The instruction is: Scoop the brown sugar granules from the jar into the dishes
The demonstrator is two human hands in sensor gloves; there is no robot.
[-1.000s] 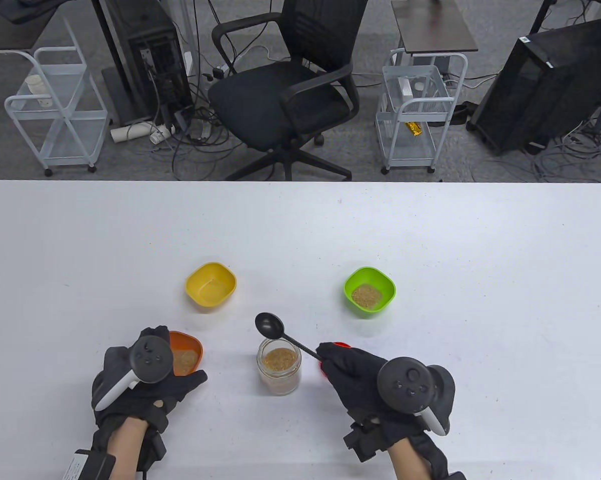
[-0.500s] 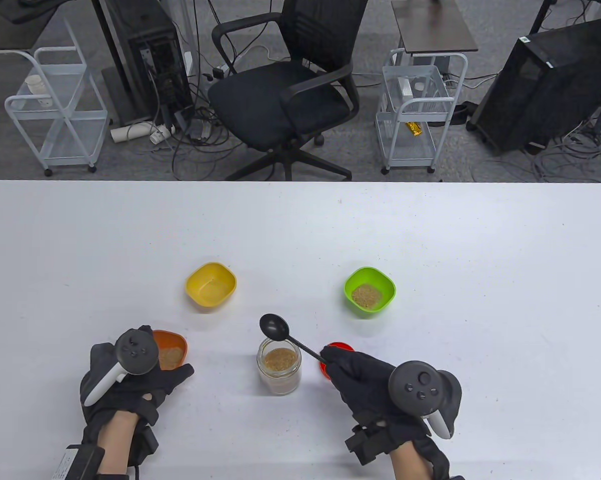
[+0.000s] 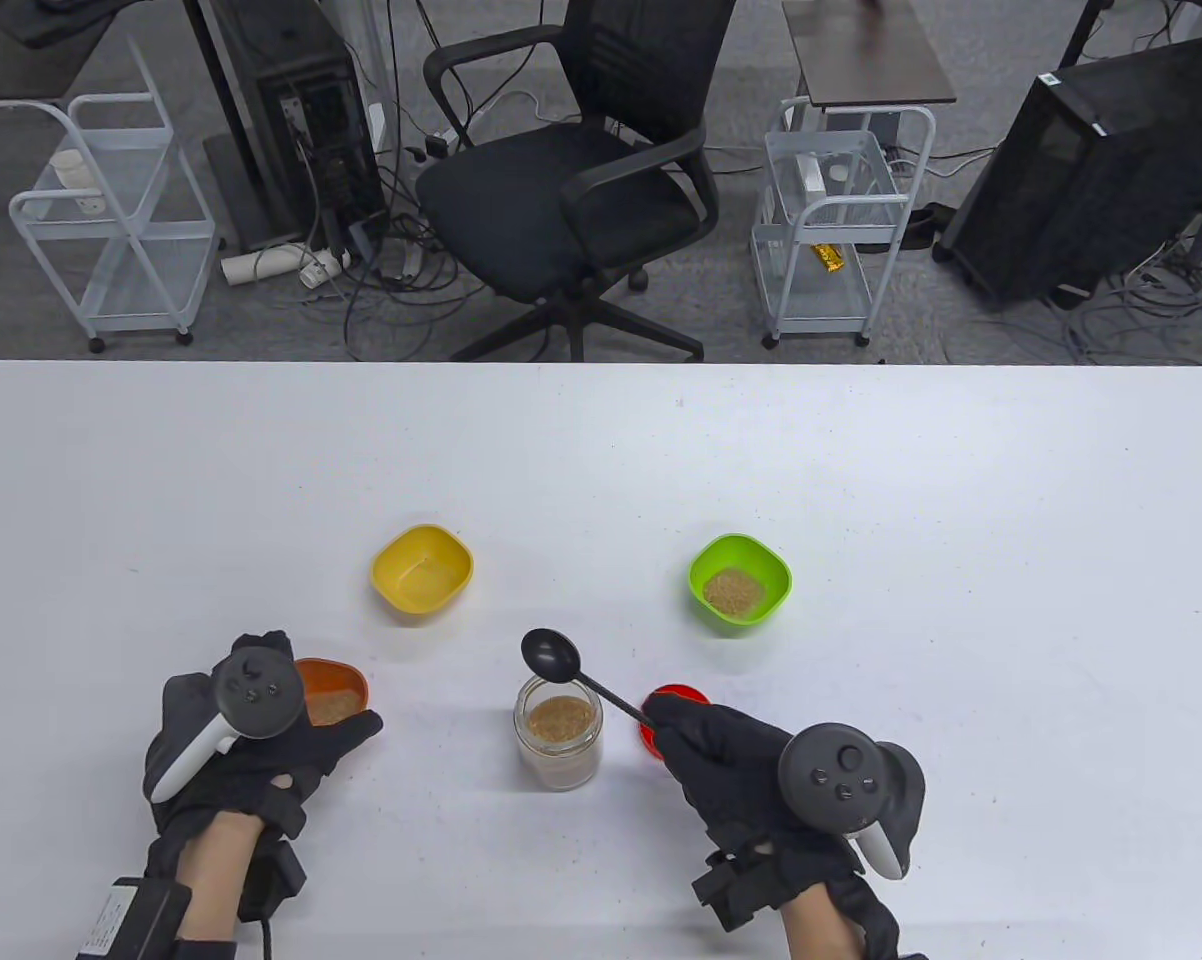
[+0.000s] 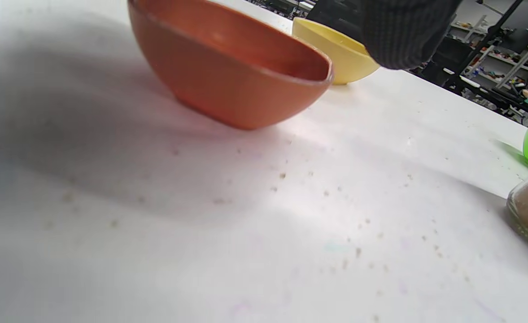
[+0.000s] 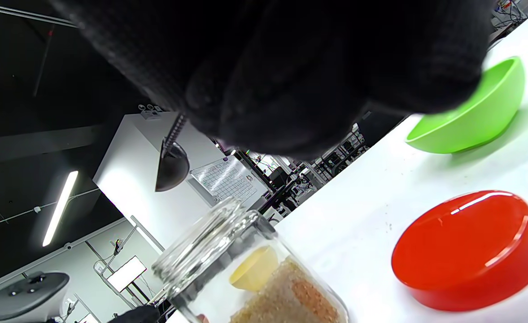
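An open glass jar [image 3: 558, 735] of brown sugar stands at the front middle. My right hand [image 3: 656, 715] pinches the handle of a black spoon [image 3: 551, 655]. The spoon's empty bowl hovers over the jar's far rim and also shows in the right wrist view [image 5: 172, 166]. My left hand [image 3: 306, 700] holds the orange dish [image 3: 333, 690], which has sugar in it and looks tilted in the left wrist view [image 4: 228, 76]. The green dish [image 3: 740, 580] holds sugar. The yellow dish [image 3: 422, 567] is empty.
The jar's red lid [image 3: 673, 697] lies right of the jar, partly under my right hand. Loose granules [image 4: 326, 193] are scattered on the white table [image 3: 861, 470] between the orange dish and the jar. Chair and carts stand beyond the far edge.
My left hand has slid the orange dish to the left, away from the jar. My right hand and the spoon shifted slightly right, then held still.
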